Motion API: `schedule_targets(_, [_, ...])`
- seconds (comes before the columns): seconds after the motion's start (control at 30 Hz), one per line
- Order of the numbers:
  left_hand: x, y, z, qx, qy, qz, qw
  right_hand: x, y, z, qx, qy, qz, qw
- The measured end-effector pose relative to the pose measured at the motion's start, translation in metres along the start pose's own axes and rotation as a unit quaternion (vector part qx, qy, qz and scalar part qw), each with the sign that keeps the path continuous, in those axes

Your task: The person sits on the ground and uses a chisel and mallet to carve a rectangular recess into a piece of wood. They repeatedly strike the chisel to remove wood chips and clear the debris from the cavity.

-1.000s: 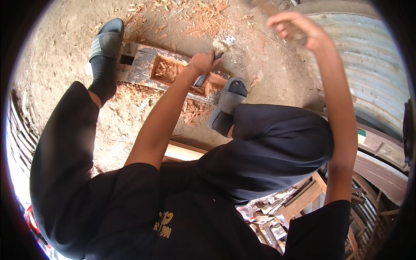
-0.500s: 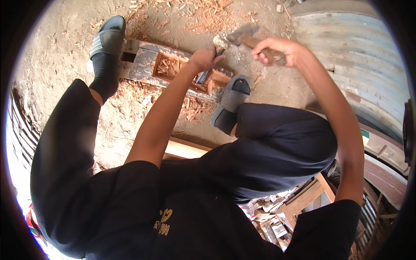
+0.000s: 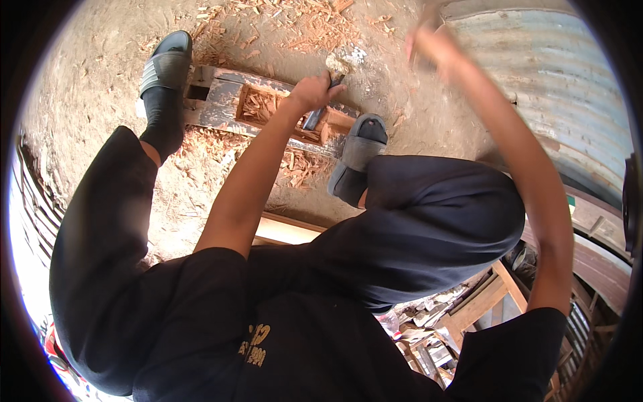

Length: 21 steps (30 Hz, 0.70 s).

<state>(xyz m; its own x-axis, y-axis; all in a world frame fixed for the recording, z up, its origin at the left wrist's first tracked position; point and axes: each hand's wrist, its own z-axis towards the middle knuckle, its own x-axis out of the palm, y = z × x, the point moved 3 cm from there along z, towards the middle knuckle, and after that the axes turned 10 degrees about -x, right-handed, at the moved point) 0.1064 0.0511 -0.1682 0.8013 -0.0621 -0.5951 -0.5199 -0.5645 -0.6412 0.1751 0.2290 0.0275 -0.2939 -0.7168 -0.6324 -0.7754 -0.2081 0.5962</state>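
My left hand (image 3: 312,92) is closed round a chisel (image 3: 313,120), which stands tilted with its blade down in a recess cut into a wooden plank (image 3: 224,100). The chisel's pale, battered top end pokes out above my fist. Wood chips (image 3: 260,107) fill part of the recess. My right hand (image 3: 437,51) is raised at the upper right, away from the plank and smeared by motion. It grips a wooden-handled tool, seen more clearly in the earlier frame with a broad metal head like a hatchet's; now its blur hides the shape.
My sandalled left foot (image 3: 165,70) and right foot (image 3: 364,142) rest at either end of the plank. Shavings (image 3: 321,30) litter the dirt floor. A corrugated metal sheet (image 3: 556,87) stands at the right. A wooden frame (image 3: 479,308) and scrap lie behind my right leg.
My right hand has swung up and away from the chisel with the hatchet-like tool. My left hand and the chisel stay nearly where they were.
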Motion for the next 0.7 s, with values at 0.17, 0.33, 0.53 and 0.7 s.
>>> schedule_targets(0.17, [-0.003, 0.003, 0.010, 0.021, 0.014, -0.009, 1.000, 0.029, 0.012, -0.053, 0.161, 0.306, 0.073, 0.935])
schedule_targets(0.33, [0.000, 0.006, -0.002, 0.007, -0.017, -0.014, 1.000, 0.003, 0.040, -0.037, 0.092, 0.236, 0.166, 0.953])
schedule_targets(0.53, [-0.008, -0.001, -0.001, -0.008, 0.016, -0.012, 1.000, -0.078, 0.094, -0.006, -0.094, -0.039, 0.251, 0.963])
schedule_targets(0.7, [-0.004, 0.006, 0.000, -0.014, 0.010, -0.013, 1.000, -0.040, 0.033, 0.038, -0.077, -0.087, 0.025, 0.993])
